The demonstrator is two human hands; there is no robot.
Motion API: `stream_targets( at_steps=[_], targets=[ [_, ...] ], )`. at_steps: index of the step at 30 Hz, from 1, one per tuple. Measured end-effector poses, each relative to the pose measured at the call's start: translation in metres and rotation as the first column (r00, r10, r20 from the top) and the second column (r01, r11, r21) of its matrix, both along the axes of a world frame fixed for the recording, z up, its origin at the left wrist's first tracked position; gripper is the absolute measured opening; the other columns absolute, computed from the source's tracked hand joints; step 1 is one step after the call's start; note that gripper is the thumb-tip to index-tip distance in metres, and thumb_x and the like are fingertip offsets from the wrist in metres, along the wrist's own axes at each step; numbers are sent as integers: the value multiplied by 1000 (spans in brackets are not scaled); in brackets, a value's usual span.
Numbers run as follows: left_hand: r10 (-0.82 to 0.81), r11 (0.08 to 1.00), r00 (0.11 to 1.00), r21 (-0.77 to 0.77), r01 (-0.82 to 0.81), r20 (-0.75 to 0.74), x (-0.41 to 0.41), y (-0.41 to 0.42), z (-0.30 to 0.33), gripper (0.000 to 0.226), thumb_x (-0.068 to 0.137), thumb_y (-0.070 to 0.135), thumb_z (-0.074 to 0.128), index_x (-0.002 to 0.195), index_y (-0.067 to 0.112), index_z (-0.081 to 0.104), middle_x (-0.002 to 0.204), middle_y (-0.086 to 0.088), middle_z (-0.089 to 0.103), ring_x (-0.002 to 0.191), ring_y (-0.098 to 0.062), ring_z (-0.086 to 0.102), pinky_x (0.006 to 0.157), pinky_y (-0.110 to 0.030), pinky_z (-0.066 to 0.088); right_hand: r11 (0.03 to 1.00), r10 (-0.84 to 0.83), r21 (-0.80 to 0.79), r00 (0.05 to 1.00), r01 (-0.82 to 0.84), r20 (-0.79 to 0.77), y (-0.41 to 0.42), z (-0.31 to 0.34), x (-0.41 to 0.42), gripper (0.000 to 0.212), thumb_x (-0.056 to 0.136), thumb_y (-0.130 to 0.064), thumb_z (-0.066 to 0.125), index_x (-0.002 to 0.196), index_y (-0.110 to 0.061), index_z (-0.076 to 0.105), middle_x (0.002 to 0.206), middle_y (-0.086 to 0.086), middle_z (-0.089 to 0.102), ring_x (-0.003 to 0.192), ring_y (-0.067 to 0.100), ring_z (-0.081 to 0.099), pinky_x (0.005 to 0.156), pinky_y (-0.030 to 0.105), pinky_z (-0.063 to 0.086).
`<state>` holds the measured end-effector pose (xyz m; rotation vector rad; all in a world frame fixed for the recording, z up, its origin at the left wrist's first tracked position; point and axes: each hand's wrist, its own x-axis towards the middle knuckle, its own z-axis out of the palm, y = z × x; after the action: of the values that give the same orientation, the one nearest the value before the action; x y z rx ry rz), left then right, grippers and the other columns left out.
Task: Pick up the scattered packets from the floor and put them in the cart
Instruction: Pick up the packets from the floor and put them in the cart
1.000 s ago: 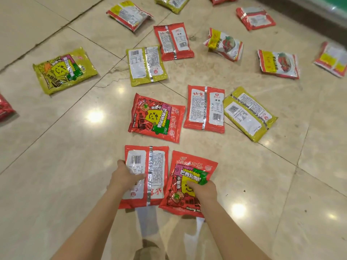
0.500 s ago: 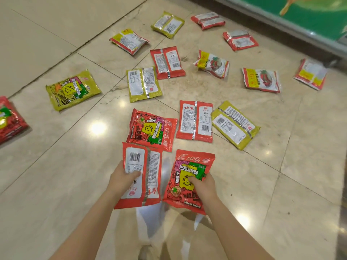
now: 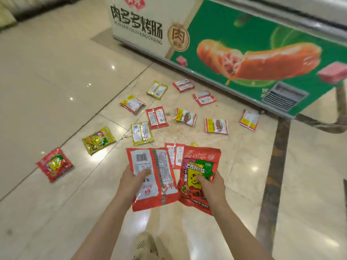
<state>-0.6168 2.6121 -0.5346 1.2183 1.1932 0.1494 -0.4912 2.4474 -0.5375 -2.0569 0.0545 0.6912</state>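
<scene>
Red foil pkts, one per hand, both off the floor at lower centre of frame. Left hand point(image 3: 134, 182) grips the back-side pkt point(image 3: 153, 177) w/ barcode up: thumb across its face, fingers curled behind, hold near the lower half. Right hand point(image 3: 210, 186) grips the printed pkt point(image 3: 199, 177) the same way, thumb on the yellow face graphic. Long axes of both run roughly bottom-to-top of frame, tops fanned slightly apart, inner edges overlapping or touching near the bottom; can't tell which.

Just behind them, partly hidden, another red pkt point(image 3: 174, 154) lies on the floor, and a yellow corner point(image 3: 194, 144) peeks out beside it.

Rest of the scatter fills mid-frame, above the hands: olive pkt point(image 3: 141, 133), red one point(image 3: 156, 118), then several red/yellow ones up toward the freezer point(image 3: 262, 59) at upper right. Off to the left, an olive pkt point(image 3: 98, 140) and a red one point(image 3: 54, 164), well apart from the others.

Cart: not surely in view. A curved grey bar point(image 3: 339, 113) at right edge may belong to it, can't confirm. Judging from that, the drop-off prob lies to the right, so right hand's load is nearer and would go first, left following across. Both hands full, so no more picking till these two are dropped. A shoe point(image 3: 145, 244) shows at bottom centre.
</scene>
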Motion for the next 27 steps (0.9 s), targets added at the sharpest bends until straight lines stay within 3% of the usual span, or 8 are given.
stream_targets(
  at_steps=[4, 9, 12, 16, 20, 22, 27],
  targets=[
    [-60, 997, 998, 60, 58, 31, 2, -20, 134, 20, 87, 10, 61, 96, 27, 56, 98, -10, 70, 80, -27, 70, 79, -47, 56, 997, -52, 61, 998, 50, 20, -28, 133, 2, 21, 84, -13, 62, 99, -26, 57, 96, 0, 65, 99, 27, 63, 93, 43, 49],
    [-143, 985, 979, 120, 126, 147, 9, -49, 265, 20, 88, 12, 62, 107, 18, 59, 99, -10, 71, 81, -28, 70, 78, -45, 56, 979, -123, 173, 990, 108, 76, -77, 262, 6, 19, 86, -12, 61, 98, -26, 58, 103, 4, 69, 97, 28, 65, 93, 47, 50],
    [-234, 968, 941, 154, 200, 243, 18, -72, 319, 15, 88, 9, 61, 100, 19, 60, 96, -11, 71, 82, -28, 70, 73, -40, 56, 954, -197, 249, 976, 168, 96, -110, 316, 5, 16, 89, -15, 60, 98, -27, 56, 103, 4, 68, 94, 27, 65, 91, 45, 51],
    [-387, 921, 868, 179, 347, 309, 29, -112, 361, 29, 85, 18, 67, 112, 15, 60, 102, -11, 71, 89, -31, 70, 83, -52, 54, 887, -352, 358, 929, 292, 113, -160, 361, -11, 19, 90, -13, 59, 108, -21, 57, 100, 3, 68, 91, 25, 67, 86, 42, 53],
    [-513, 858, 777, 177, 483, 365, 37, -166, 382, 21, 87, 11, 63, 105, 18, 57, 96, -8, 69, 80, -27, 68, 69, -39, 56, 792, -542, 412, 829, 451, 135, -227, 388, -50, 19, 89, -10, 59, 106, -20, 59, 101, 4, 69, 91, 26, 68, 86, 44, 54],
    [-584, 806, 708, 182, 563, 396, 40, -201, 388, 19, 87, 9, 63, 97, 24, 57, 91, -5, 68, 77, -24, 66, 67, -35, 53, 732, -635, 422, 760, 535, 139, -268, 397, -76, 17, 89, -9, 59, 101, -21, 59, 101, 5, 70, 90, 25, 68, 84, 41, 54],
    [-740, 614, 505, 137, 778, 444, 44, -319, 394, 17, 87, 6, 62, 101, 15, 60, 94, -11, 70, 72, -26, 67, 65, -36, 54, 535, -840, 419, 517, 734, 165, -383, 411, -151, 18, 89, -11, 60, 99, -25, 58, 100, 4, 70, 88, 25, 69, 84, 43, 55]
  ],
)
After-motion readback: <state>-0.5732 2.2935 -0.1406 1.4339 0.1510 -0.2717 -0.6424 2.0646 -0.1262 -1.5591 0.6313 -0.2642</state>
